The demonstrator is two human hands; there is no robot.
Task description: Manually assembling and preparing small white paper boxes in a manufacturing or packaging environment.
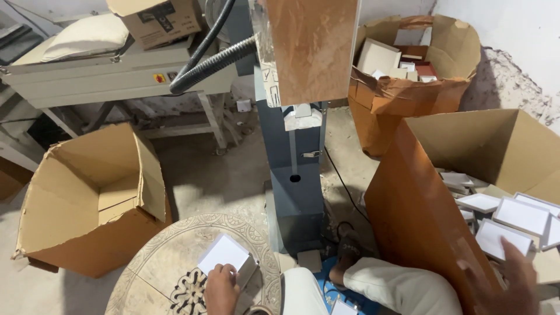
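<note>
— Where's the white box lid (223, 252)?
— On the patterned round bench (157, 262) — left hand (220, 289) fingers grasping it. Right hand (516, 280) reaches, fingers released, into the carton (466, 140) of white trays (521, 216).

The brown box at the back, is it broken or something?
Yes. The far cardboard box looks damaged: its front wall is crumpled and sagging, with torn flaps folded inward over the small boxes inside. The open box on the left sits tipped on its side.

Empty carton (87, 198) left of machine column (297, 175), tray-filled carton (466, 151) right.
</note>
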